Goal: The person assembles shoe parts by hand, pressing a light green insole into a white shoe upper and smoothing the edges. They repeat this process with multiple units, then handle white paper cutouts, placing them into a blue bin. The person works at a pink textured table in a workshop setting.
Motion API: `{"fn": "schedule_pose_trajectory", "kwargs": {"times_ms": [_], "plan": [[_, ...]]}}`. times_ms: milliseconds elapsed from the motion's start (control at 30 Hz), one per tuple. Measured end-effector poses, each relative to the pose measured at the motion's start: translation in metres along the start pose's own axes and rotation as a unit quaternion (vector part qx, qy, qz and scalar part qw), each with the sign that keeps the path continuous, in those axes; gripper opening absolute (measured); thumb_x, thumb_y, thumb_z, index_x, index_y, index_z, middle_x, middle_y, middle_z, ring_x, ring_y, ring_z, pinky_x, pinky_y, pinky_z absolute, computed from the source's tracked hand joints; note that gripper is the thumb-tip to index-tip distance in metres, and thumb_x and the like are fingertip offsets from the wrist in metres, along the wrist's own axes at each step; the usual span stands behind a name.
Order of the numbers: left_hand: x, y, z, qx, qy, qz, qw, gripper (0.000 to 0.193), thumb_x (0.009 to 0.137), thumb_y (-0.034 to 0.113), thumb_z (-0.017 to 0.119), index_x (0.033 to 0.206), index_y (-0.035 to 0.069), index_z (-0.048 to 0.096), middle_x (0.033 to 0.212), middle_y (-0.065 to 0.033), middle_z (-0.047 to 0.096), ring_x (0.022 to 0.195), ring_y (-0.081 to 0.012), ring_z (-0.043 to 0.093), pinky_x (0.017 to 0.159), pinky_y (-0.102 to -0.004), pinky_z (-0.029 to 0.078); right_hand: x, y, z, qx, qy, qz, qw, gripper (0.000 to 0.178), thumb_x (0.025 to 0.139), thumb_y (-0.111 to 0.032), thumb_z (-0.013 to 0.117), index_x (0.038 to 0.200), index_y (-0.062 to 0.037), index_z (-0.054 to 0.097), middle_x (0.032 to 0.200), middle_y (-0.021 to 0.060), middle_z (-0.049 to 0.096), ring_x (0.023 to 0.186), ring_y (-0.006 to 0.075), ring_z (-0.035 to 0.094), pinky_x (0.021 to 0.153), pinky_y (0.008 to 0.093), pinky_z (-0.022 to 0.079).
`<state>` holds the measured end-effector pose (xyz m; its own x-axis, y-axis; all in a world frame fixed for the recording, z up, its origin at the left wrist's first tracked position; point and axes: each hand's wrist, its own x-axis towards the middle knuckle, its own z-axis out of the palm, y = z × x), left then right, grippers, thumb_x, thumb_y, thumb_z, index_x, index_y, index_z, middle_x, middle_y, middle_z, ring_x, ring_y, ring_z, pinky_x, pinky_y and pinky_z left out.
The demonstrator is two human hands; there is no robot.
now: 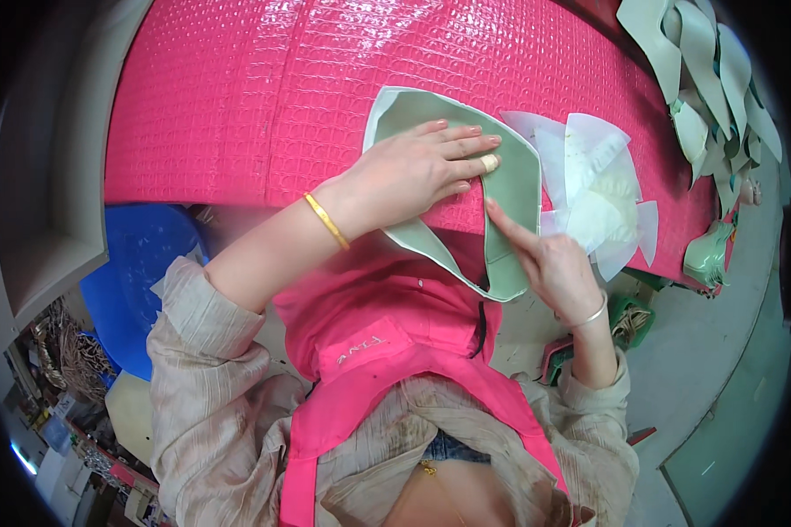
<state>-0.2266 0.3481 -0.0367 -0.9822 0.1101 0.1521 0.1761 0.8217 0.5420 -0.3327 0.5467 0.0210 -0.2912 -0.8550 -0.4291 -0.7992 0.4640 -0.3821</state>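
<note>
A pale green, soft leather-like piece, curved like a shoe upper with a whitish edge, lies at the near edge of the pink table, part of it hanging over the front. My left hand rests flat on it with the fingers stretched out to the right; a pale wrap circles one fingertip. On the piece's inner edge, the extended index finger of my right hand presses down, while its other fingers curl under and partly hide. Just right of the piece lies a pile of whitish translucent sheets.
A glossy pink textured cover spreads over the table. More pale green pieces hang in a bunch at the far right, above a green bundle. A blue plastic chair and a grey shelf stand at the left.
</note>
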Motion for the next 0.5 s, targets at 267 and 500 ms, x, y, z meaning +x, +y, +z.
{"fn": "schedule_pose_trajectory", "kwargs": {"times_ms": [267,500], "plan": [[-0.008,0.001,0.006,0.020,0.048,-0.016,0.999,0.044,0.082,0.016,0.053,0.125,0.008,0.043,0.134,-0.0060,0.038,0.125,-0.0218,0.034,0.103,-0.0379,0.028,0.014,-0.024,-0.002,-0.097,0.146,-0.080,0.981,0.058,0.077,-0.024,0.058,0.130,-0.0154,0.039,0.125,0.0103,0.042,0.115,0.0201,0.042,0.097,0.0460,0.026],[-0.007,-0.024,-0.008,0.147,0.112,-0.120,0.975,0.041,0.085,0.020,0.048,0.125,0.013,0.044,0.132,-0.0059,0.041,0.125,-0.0233,0.034,0.101,-0.0497,0.026,0.057,-0.004,0.014,-0.115,0.123,-0.064,0.984,0.069,0.079,-0.037,0.055,0.137,-0.0152,0.026,0.141,0.0010,0.028,0.128,0.0197,0.028,0.105,0.0460,0.017]]}}
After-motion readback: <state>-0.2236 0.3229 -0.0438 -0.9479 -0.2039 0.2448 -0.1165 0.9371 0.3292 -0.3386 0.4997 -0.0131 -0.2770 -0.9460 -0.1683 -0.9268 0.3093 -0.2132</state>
